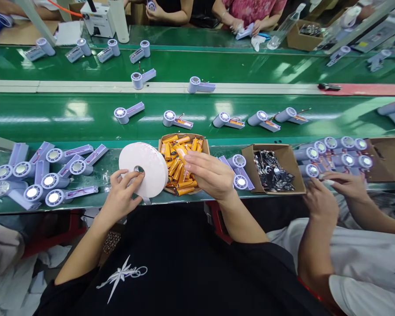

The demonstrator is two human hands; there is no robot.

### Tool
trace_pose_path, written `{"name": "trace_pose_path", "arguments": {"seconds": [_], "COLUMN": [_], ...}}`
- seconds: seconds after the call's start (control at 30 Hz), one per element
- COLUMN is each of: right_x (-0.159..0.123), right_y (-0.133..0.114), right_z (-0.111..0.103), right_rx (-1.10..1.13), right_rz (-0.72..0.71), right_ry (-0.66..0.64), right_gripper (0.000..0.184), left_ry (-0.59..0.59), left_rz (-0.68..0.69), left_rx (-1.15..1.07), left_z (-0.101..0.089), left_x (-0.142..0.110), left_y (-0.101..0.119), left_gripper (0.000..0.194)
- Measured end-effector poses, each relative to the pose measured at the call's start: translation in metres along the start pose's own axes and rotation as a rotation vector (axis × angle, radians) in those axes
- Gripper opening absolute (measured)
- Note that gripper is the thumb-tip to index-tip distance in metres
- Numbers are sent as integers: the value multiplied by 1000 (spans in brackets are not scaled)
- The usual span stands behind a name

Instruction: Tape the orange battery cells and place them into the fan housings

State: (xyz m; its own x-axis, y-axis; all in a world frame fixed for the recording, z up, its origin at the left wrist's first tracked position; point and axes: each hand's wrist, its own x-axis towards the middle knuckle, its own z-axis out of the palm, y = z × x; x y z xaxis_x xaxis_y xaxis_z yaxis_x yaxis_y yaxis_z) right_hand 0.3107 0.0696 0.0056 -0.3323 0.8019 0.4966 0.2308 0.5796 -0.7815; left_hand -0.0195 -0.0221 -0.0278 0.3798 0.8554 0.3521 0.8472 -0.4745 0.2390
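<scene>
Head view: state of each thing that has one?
Left hand: fingers bent, touching the roll.
Right hand: pinching a battery.
Roll: wound.
Battery box: open, well filled.
Parts box: open, dark parts inside.
Left-end fans: lying loosely grouped.

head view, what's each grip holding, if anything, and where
Left grip: white roll, near its centre hole. Right grip: apparently an orange cylinder, by one end.

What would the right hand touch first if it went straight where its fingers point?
Most likely the orange cells in the cardboard box. The right hand points toward them, and one seems to be at its fingertips, though depth is hard to judge.
</scene>
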Motion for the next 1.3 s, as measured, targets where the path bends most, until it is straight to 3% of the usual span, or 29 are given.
{"name": "trace_pose_path", "arguments": {"seconds": [0.2,0.23,0.3,0.37,0.4,0.5,0.57,0.63,0.7,0.8,0.9,0.97,1.0,1.07,1.17,1.23,1.3], "right_x": [-3,-6,-14,-20,-20,-6,8,17,17,12,22,33,37,41,40,43,50], "right_y": [21,22,22,19,16,6,-1,-6,-7,6,33,49,55,59,58,57,58], "right_z": [18,25,37,43,42,26,15,14,24,32,-3,-38,-53,-64,-42,-20,-6], "right_rx": [120,149,219,340,410,529,512,482,495,537,443,484,548,663,821,901,929], "right_rz": [-101,-99,-13,163,264,492,564,580,571,537,368,211,205,277,371,368,347], "right_ry": [-272,-247,-75,74,74,-146,-290,-344,-232,172,572,745,760,696,543,486,469], "right_gripper": [18,19,26,42,51,68,53,39,39,48,42,36,34,37,44,47,52], "left_ry": [-74,-69,-43,-25,-29,-58,-54,-33,-3,24,-98,-223,-280,-393,-469,-367,-233], "left_rz": [-13,-16,-14,-1,6,41,77,101,82,49,46,-38,-100,-188,-216,-269,-367], "left_rx": [-8,-6,-1,8,19,68,97,111,117,58,-44,-31,-9,-13,-135,-84,114], "left_z": [-5,-5,-6,-8,-10,-19,-26,-29,-25,-8,8,7,4,-5,-2,16,43], "left_x": [1,1,1,0,0,3,9,14,15,4,-17,-23,-20,2,77,143,202], "left_y": [7,7,7,6,5,1,0,4,14,37,41,20,2,-40,-96,-117,-131], "left_gripper": [76,76,74,71,70,76,80,79,75,69,70,76,80,81,62,57,58]}}
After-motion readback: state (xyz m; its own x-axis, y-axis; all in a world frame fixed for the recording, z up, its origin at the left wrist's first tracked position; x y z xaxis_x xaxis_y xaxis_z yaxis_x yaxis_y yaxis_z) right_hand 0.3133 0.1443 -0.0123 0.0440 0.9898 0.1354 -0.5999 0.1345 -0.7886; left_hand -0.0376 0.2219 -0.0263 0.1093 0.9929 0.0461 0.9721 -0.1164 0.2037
